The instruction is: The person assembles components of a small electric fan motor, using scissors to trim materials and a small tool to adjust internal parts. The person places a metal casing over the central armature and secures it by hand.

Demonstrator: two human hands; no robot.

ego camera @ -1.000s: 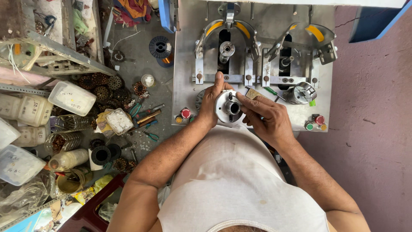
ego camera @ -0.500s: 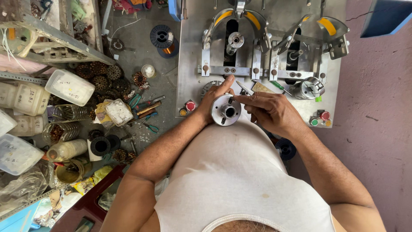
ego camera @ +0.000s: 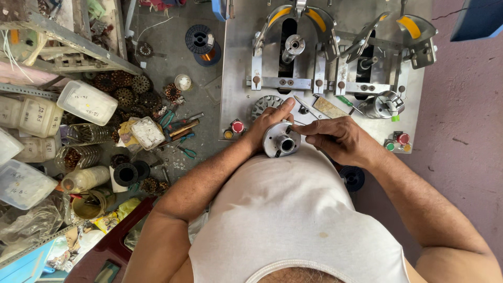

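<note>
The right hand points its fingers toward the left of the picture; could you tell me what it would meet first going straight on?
Most likely the round metal part held in the left hand; the right hand already has its fingertips at its rim.

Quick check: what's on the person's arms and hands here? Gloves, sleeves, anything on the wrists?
Nothing. Left hand and right hand are bare: no gloves, rings or watch visible. Both forearms are uncovered to the shoulder. The only clothing in view is a white sleeveless vest.

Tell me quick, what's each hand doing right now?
Left hand: closed around the round metal part.
Right hand: fingertips pinched at that part's rim; anything held cannot be told.
</note>
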